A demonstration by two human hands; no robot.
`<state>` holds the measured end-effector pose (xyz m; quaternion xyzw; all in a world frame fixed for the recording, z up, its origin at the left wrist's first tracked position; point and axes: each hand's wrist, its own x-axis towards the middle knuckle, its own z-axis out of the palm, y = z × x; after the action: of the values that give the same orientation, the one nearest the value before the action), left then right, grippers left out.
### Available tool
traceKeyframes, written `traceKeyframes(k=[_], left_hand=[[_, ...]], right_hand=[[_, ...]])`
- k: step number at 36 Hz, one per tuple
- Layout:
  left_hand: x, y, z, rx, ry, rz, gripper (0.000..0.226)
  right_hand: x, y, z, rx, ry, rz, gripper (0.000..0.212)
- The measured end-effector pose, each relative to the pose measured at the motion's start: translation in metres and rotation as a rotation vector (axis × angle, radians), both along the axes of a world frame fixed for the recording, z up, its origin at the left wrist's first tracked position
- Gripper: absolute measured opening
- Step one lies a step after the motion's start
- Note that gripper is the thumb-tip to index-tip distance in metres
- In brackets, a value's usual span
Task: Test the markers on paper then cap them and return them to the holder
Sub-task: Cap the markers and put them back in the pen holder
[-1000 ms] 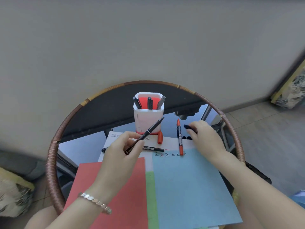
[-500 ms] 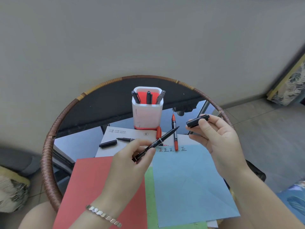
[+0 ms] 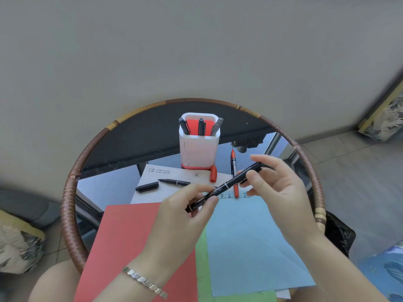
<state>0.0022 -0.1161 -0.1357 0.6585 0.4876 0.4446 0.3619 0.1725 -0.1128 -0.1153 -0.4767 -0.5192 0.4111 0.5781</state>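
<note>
A black marker (image 3: 224,186) is held slanted above the paper by both hands. My left hand (image 3: 185,212) pinches its lower barrel. My right hand (image 3: 274,186) grips its black cap (image 3: 254,168), which sits on the marker's upper end. The white holder (image 3: 197,149) with a red base stands behind and holds three markers. An uncapped red marker (image 3: 233,164) lies to its right, and its red cap (image 3: 213,173) lies by the holder's base. Another uncapped black marker (image 3: 174,182) and a loose black cap (image 3: 147,186) lie on white paper (image 3: 152,192). Blue paper (image 3: 244,236) bears several written marks.
Red paper (image 3: 135,247) and green paper (image 3: 201,269) lie beside the blue sheet. All rest on a round glass table with a woven rattan rim (image 3: 69,192). A grey wall rises behind. Cushions lie on the floor at both sides.
My right hand picked up the black cap from the table, brought it left and pushed it onto the tip of the black marker held in my left hand.
</note>
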Motion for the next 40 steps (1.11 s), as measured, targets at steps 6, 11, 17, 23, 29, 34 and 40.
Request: traceKeyframes(k=[6, 11, 17, 23, 29, 34, 40], left_hand=[[0.009, 0.0, 0.007, 0.041, -0.063, -0.014, 0.007], [0.014, 0.0, 0.012, -0.004, -0.13, -0.005, 0.021], [0.01, 0.004, 0.023, -0.267, -0.318, -0.119, 0.031], [0.0, 0.037, 0.029, -0.133, -0.115, 0.006, 0.028], [-0.02, 0.092, 0.029, 0.092, 0.035, 0.254, 0.052], [-0.025, 0.113, 0.029, 0.1, 0.17, 0.129, 0.05], [-0.021, 0.115, 0.019, 0.109, 0.206, 0.056, 0.028]], right_hand=[[-0.005, -0.003, -0.003, 0.01, 0.068, 0.009, 0.025], [-0.01, -0.006, -0.004, 0.043, 0.112, -0.029, 0.027], [-0.013, -0.007, 0.001, 0.105, 0.143, -0.001, 0.028], [-0.023, -0.001, 0.012, 0.22, 0.007, 0.093, 0.025], [-0.04, 0.015, 0.04, 0.715, -0.362, -0.045, 0.03], [-0.031, 0.052, 0.076, 0.872, -0.28, -0.284, 0.028], [-0.033, 0.09, 0.048, 0.719, -0.686, -0.324, 0.02]])
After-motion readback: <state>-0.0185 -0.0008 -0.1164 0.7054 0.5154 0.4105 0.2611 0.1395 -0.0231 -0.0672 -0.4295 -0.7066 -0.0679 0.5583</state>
